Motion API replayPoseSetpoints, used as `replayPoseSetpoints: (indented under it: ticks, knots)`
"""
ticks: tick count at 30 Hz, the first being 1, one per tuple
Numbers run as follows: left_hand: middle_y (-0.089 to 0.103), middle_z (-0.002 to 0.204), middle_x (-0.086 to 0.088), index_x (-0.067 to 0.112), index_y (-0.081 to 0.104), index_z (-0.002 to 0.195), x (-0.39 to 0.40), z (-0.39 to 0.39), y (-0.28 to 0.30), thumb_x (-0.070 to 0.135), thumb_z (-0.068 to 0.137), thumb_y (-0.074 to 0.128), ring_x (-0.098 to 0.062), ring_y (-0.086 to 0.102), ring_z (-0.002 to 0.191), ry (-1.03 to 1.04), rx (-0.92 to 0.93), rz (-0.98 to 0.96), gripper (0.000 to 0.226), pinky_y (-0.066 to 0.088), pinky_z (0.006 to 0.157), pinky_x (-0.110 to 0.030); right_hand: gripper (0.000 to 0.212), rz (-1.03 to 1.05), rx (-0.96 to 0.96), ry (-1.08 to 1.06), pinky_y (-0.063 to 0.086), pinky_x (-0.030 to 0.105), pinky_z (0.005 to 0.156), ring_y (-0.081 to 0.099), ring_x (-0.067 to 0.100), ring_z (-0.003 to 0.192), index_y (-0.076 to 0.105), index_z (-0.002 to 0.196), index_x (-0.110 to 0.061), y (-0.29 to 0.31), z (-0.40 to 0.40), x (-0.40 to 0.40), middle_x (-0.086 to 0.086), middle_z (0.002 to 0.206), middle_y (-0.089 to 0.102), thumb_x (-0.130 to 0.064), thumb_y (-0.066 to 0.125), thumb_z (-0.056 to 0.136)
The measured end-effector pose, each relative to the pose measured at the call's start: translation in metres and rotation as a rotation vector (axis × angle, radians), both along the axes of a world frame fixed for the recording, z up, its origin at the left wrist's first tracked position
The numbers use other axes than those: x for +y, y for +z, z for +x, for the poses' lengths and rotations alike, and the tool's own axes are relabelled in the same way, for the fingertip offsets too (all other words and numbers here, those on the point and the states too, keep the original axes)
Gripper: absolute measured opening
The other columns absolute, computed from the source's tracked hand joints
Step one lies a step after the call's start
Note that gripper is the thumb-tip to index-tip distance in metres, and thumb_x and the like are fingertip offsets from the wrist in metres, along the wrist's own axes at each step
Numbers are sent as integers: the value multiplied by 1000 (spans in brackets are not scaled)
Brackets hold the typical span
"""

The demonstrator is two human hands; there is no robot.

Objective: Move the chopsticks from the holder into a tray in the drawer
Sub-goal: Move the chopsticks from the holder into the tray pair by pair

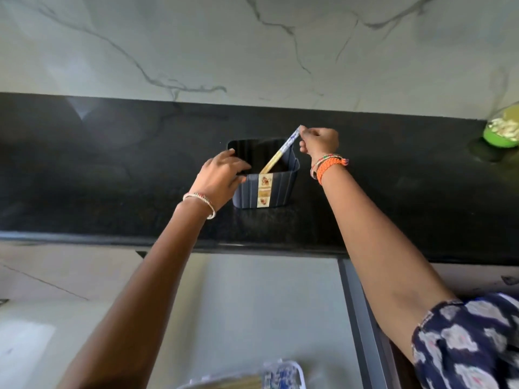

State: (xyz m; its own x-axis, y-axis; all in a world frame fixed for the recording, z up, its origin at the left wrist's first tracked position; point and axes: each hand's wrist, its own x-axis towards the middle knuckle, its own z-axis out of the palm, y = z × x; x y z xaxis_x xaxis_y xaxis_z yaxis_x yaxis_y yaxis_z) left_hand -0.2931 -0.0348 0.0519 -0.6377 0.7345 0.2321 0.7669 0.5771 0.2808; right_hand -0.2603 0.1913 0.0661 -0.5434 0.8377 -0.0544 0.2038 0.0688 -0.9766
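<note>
A dark blue ribbed holder (276,189) with a printed label strip stands on the black countertop (112,178). One chopstick (278,155), pale wood with a blue-and-white patterned top, leans in it toward the right. My right hand (318,143) pinches the chopstick's top end above the holder's right rim. My left hand (222,178) grips the holder's left rim and side. At the bottom edge, a white tray (283,374) in the open drawer shows wooden chopsticks with blue-patterned ends; most of it is cut off.
A green bowl (502,130) with pale pieces sits at the counter's far right. A marble backsplash (252,46) rises behind the counter. The drawer's grey side rail (362,327) runs down on the right, under my right arm.
</note>
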Motion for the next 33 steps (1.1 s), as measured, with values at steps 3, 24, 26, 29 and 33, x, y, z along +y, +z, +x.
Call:
replayPoseSetpoints:
  ticks: [3, 24, 26, 29, 33]
  knots:
    - [65, 123, -4, 16, 63, 115, 3, -5, -8, 19, 91, 52, -23, 38, 137, -56, 38, -15, 26, 32, 110, -43, 19, -27, -22, 100, 48, 19, 49, 51, 9, 46, 71, 88, 1, 0, -16, 17, 3, 59, 60, -17, 70, 84]
    - [73, 107, -2, 19, 68, 106, -30, 53, 42, 3, 85, 46, -21, 67, 96, 78, -134, 350, 34, 54, 89, -37, 21, -392, 565, -118, 60, 26, 67, 62, 14, 66, 62, 73, -8, 103, 98, -22, 5, 72, 62, 5, 57, 89]
    - [74, 101, -5, 15, 70, 99, -52, 75, 39, -2, 81, 44, -19, 68, 91, 159, -240, 503, 36, 55, 87, -36, 21, -491, 637, -149, 60, 27, 66, 62, 14, 65, 60, 73, -7, 99, 133, -41, 5, 72, 61, 5, 57, 90]
    - [75, 93, -6, 13, 73, 90, -93, 107, 7, -1, 75, 43, -22, 69, 88, 391, -448, 670, 36, 56, 88, -36, 18, -615, 642, -205, 60, 28, 63, 61, 16, 65, 59, 74, -3, 64, 188, -80, 6, 70, 62, 6, 58, 89]
    - [72, 78, -8, 19, 73, 77, -139, 144, -63, 19, 68, 55, -24, 70, 78, 631, -808, 668, 20, 57, 81, -47, 20, -718, 540, -271, 59, 21, 52, 63, 10, 48, 57, 74, -2, -18, 247, -131, 6, 57, 64, 9, 54, 90]
